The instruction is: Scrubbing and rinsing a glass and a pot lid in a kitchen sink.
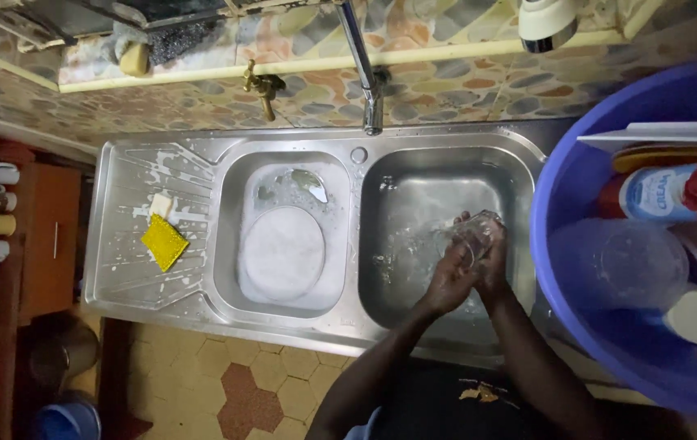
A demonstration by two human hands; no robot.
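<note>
Both my hands are together over the right basin of a steel double sink. They hold a clear drinking glass between them. My left hand grips it from the left and below. My right hand wraps its right side. The glass is tilted and partly hidden by my fingers. The tap's pipe rises behind the sink, between the two basins.
The left basin holds soapy water with a white plate in it. A yellow sponge and a soap piece lie on the drainboard. A blue tub with a clear container, lids and bottles stands at the right. Shelves with cups stand at the left.
</note>
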